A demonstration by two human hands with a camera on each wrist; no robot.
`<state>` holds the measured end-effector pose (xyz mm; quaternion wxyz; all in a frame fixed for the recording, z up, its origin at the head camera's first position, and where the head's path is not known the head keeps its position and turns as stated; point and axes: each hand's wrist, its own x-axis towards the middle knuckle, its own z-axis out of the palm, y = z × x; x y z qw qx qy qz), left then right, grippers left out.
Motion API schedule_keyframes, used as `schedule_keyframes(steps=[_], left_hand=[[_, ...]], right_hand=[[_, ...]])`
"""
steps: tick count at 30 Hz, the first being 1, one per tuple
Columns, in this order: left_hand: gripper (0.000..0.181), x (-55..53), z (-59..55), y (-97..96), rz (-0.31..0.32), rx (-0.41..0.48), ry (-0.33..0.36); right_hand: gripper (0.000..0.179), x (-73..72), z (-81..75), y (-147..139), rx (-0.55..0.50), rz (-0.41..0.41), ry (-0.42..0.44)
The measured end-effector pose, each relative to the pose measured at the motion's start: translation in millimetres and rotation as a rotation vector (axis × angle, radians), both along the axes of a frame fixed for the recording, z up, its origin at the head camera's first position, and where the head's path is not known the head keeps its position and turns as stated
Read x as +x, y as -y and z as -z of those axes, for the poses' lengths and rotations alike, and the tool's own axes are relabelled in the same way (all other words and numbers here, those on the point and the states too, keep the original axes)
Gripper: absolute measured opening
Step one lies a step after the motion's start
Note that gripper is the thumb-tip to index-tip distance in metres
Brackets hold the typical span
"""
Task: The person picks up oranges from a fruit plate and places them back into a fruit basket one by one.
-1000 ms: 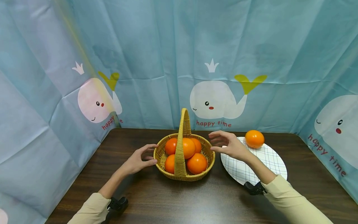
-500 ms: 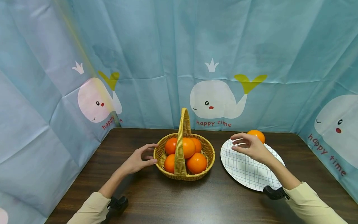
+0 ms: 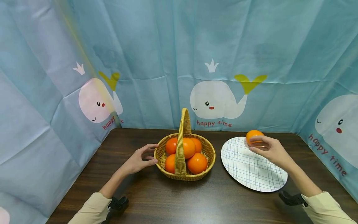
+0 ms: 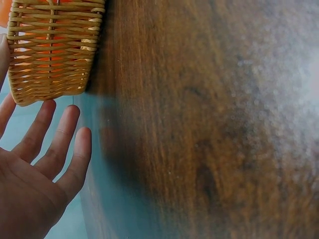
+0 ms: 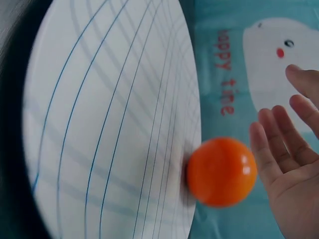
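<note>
My left hand (image 3: pixel 139 160) is at the left side of a yellow wicker basket (image 3: pixel 185 178), its fingertips at or against the rim. In the left wrist view the fingers are spread and loosely extended beside the basket wall (image 4: pixel 55 64). Several oranges (image 3: pixel 197 163) lie in the basket under its tall handle. My right hand (image 3: pixel 275 151) hovers over the right side of a white checked plate (image 3: pixel 251 174), fingers relaxed and holding nothing. A single orange (image 3: pixel 253 135) sits at the plate's far edge, partly covered by that hand in the head view. The right wrist view shows a gap between orange (image 5: pixel 222 172) and fingers.
The dark wooden table (image 3: pixel 195 205) carries the basket in the middle and the plate on the right. A blue curtain (image 3: pixel 156 62) with whale prints hangs behind the table and along both sides. A black strap camera (image 3: pixel 292 199) is on each wrist.
My right hand has moved right, from beside the basket across the plate to the single orange. The left hand, the basket and its oranges have stayed in place.
</note>
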<state>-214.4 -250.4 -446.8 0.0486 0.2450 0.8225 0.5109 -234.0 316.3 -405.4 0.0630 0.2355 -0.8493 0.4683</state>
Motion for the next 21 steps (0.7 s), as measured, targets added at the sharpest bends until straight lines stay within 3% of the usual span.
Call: schedule_keyframes(steps=[13,21], left_hand=[[0.061,0.4,0.0,-0.1,0.002,0.004,-0.004],[0.061,0.6,0.2,-0.5,0.003,0.003,-0.003]], right_hand=[[0.040,5.5,12.1,-46.8,0.059,0.161,-0.048],[0.044,1.0,22.2,-60.1,0.051,0.199,-0.043]])
